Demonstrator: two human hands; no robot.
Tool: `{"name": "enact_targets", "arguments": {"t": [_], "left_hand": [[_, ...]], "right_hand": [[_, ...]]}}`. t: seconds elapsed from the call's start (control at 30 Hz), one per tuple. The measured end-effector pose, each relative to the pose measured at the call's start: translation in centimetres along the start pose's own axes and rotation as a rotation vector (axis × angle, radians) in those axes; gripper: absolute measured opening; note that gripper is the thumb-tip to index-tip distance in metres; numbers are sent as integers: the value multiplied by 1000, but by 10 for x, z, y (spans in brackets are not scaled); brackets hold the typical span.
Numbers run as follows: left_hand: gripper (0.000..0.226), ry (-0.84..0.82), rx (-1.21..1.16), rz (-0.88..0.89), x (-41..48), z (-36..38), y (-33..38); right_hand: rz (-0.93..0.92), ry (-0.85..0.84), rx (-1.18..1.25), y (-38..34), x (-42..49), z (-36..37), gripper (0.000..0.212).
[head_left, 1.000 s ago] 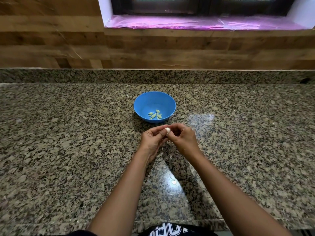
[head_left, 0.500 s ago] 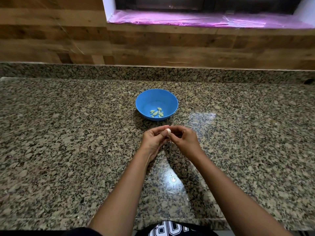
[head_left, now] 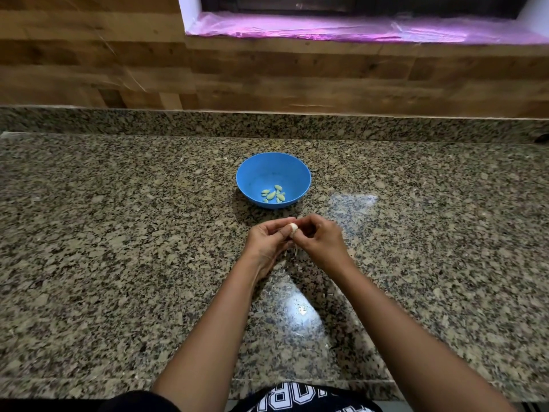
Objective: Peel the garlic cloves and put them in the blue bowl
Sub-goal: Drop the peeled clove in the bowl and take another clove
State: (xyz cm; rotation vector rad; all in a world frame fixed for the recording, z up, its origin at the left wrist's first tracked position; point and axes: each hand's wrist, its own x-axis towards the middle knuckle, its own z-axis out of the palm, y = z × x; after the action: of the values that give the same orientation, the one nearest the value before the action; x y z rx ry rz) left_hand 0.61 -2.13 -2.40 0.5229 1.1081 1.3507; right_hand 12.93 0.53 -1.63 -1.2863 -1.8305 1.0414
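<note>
A small white garlic clove is pinched between the fingertips of my left hand and my right hand, which meet just above the granite counter. A thin strand of skin hangs below the clove. The blue bowl stands a short way beyond my hands, and several peeled cloves lie at its bottom. Most of the held clove is hidden by my fingers.
The speckled granite counter stretches wide to both sides, with its front edge near my body. A raised granite ledge and a wood-panel wall rise behind the bowl. A window sill covered in pink film sits above.
The view has tilted down a little, so the bowl and hands sit lower against the wall. Both hands have stayed together on the clove, with only small finger shifts.
</note>
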Motion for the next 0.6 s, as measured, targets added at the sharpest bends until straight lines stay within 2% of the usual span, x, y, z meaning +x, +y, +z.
{"name": "enact_targets", "arguments": {"t": [0.13,0.4,0.6], "left_hand": [[17,5,6,15,0,1,-1],[18,20,21,24,2,0,-2],[18,-9,8,14,4,-2,-3]], "right_hand": [[-13,56,-53,2,-1,9,9],[-124,8,-200,6,-2,10,9],[-114,-9,-118,8,-2,6,9]]}}
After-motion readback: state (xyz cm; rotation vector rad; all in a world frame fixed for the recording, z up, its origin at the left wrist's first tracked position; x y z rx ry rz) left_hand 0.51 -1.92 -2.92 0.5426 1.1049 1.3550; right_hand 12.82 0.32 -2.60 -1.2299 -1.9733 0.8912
